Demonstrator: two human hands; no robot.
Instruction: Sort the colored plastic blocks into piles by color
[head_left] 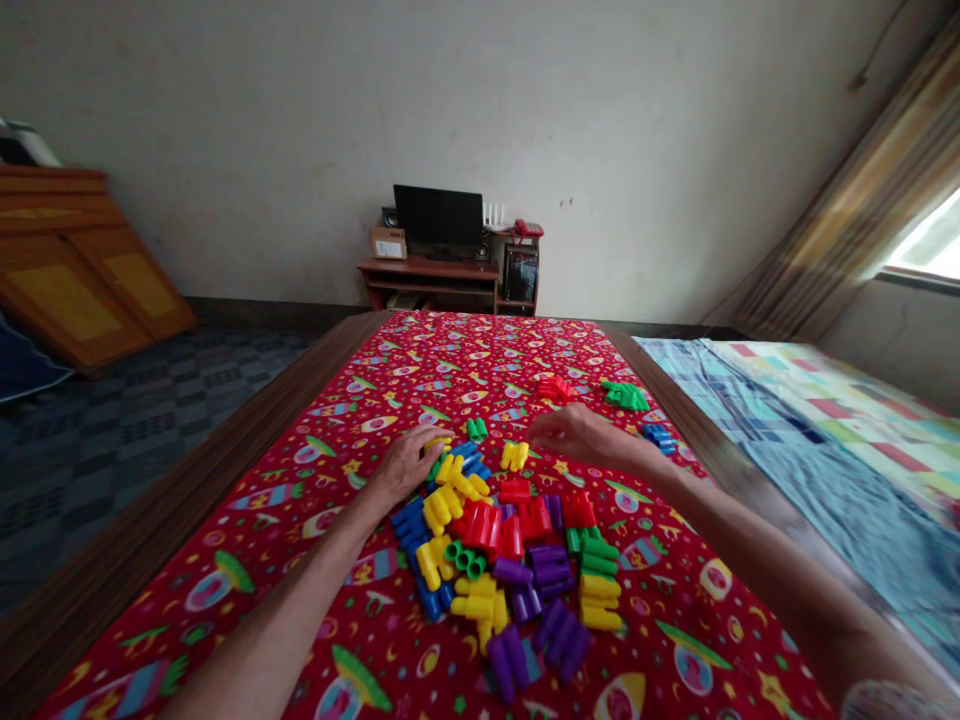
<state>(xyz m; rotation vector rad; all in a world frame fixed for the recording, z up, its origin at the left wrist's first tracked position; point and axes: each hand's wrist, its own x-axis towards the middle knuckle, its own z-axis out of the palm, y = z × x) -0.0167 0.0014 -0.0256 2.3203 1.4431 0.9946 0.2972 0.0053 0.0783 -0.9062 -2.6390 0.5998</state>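
My left hand (411,462) reaches over the far left of a loose heap of plastic building blocks shaped like joined tubes. Its fingers are closed around a yellow block (437,442). Beside it in the heap lie blue blocks (470,458) and more yellow blocks (443,507). To the right, my right hand (574,432) hovers with loosely curved fingers, slightly parted, and no block shows in them. A separate yellow block (515,456) lies just left of those fingers. Red blocks (480,525), purple blocks (550,568) and green blocks (598,550) fill the nearer heap.
Beyond my right hand are a red group (555,387), a green group (625,396) and blue pieces (659,438). One green block (477,430) lies apart. A patterned red cloth (300,540) covers the table. A bed (810,460) stands at right, a computer desk (431,267) ahead.
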